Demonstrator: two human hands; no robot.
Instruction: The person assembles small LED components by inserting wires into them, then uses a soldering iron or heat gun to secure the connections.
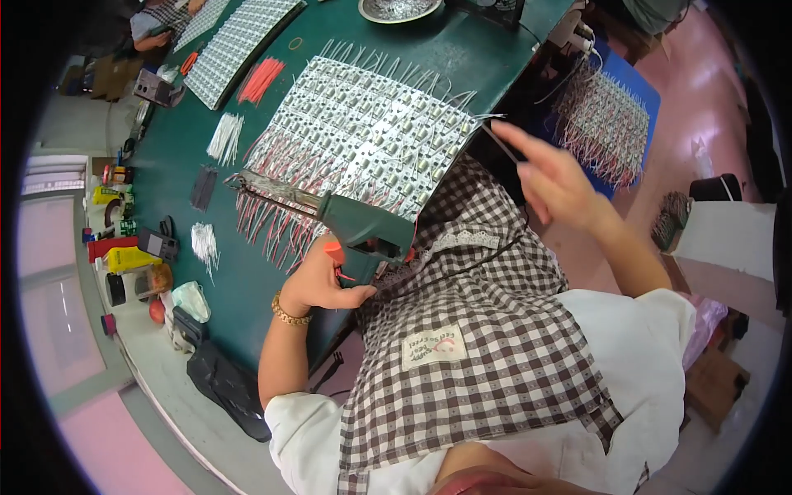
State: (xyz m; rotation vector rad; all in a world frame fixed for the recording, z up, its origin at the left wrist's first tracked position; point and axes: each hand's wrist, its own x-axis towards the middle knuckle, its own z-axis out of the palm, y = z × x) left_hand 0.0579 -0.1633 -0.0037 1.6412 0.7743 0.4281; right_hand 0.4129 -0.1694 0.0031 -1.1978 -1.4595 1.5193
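My left hand (318, 285) is wrapped round the pistol grip of a green soldering gun (367, 227) with an orange-red trigger. Its long narrow front points left, over the near-left part of a panel of small circuit boards (371, 124). Silvery cylinders stand in rows on this panel, with white wires along its far edge and red and white wires along its left side. At the panel's right corner, my right hand (557, 181) has its index finger stretched out and the other fingers curled. A thin, dark stick-like thing (502, 142) lies along them; its kind is unclear.
On the green table (280, 173) lie red (261, 80), white (224, 138) and black (203, 188) bundles. Another panel (239, 49) and a metal bowl (399, 8) are farther off. A wired panel (602, 124) rests on a blue surface at right. Another person's hand (153, 40) shows far left.
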